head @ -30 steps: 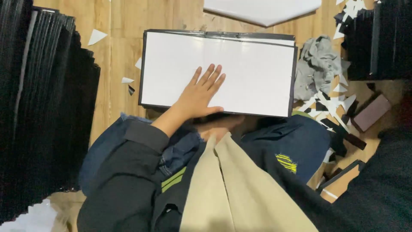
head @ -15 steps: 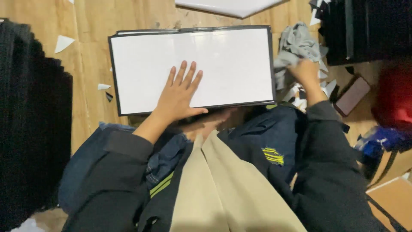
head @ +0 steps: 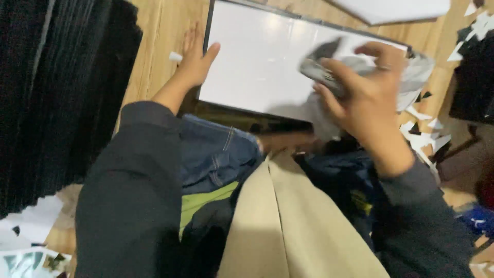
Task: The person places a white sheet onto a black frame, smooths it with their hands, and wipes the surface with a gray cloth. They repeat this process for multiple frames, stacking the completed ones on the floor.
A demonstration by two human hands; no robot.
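Note:
A white panel with a thin black frame lies flat on the wooden floor in front of my knees. My left hand grips its left edge, thumb on the white face. My right hand is raised over the panel's right part and is closed on a crumpled grey cloth, which hangs blurred above the surface.
A tall stack of black framed panels stands along the left. Another dark stack sits at the right edge. White paper scraps litter the floor at right. A second white sheet lies at the top.
My left hand slid from the panel's face to its left edge. My right hand took the grey cloth from the floor at right and brought it over the panel.

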